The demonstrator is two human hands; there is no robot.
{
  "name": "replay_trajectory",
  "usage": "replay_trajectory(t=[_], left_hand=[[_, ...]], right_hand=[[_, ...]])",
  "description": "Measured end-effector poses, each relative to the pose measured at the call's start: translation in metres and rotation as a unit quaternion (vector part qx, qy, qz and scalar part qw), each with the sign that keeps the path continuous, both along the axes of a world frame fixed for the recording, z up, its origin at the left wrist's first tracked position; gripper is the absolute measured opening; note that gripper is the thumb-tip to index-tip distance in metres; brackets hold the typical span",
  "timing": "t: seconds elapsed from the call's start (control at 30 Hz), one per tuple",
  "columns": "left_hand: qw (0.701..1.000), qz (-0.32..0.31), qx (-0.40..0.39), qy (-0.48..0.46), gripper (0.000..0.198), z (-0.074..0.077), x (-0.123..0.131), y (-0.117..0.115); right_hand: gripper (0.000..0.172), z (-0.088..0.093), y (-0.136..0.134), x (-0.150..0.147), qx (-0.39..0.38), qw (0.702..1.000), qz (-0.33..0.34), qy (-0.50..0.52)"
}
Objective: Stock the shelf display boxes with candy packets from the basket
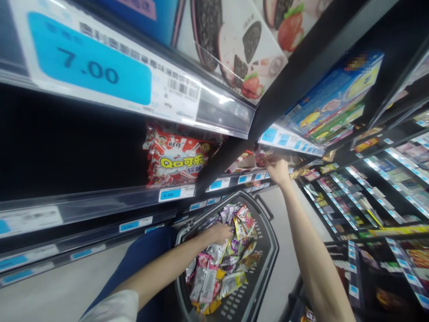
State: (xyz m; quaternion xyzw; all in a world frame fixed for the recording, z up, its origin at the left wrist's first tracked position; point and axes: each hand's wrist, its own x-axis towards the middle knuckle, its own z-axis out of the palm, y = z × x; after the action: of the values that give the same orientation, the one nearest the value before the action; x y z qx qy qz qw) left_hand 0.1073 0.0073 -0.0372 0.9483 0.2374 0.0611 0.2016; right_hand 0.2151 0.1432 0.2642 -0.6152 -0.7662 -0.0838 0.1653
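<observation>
My left hand [217, 233] is inside a dark grey shopping basket [273, 243], its fingers curled down among small candy packets [205, 277]. What lies between those fingers is hidden. A white, red and yellow packet [244, 221] sits just beyond the fingertips. My right hand [277, 169] reaches into a lower shelf, near a reddish-purple package [261, 156] and an open carton [243, 162]. Its fingers are blurred and partly covered, so its grip is unclear.
A red gummy candy bag [177, 156] stands on the shelf to the left. Close overhead runs a shelf edge with a price label [90, 67]. Blue boxes [335, 98] hang over the right arm. More stocked shelves [362, 192] line the right side.
</observation>
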Motion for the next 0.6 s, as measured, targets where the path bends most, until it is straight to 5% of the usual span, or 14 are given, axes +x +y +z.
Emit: replay_trajectory(t=[0.17,0.6], left_hand=[[1.000,-0.007,-0.006,0.012,0.020,0.002,-0.001,0.001],[0.995,-0.023,-0.060,0.080,0.037,0.010,-0.004,0.004]], right_hand=[[0.035,-0.010,0.006,-0.004,-0.067,0.996,0.013,-0.052],[0.035,-0.009,0.027,-0.009,-0.127,0.974,-0.002,-0.188]])
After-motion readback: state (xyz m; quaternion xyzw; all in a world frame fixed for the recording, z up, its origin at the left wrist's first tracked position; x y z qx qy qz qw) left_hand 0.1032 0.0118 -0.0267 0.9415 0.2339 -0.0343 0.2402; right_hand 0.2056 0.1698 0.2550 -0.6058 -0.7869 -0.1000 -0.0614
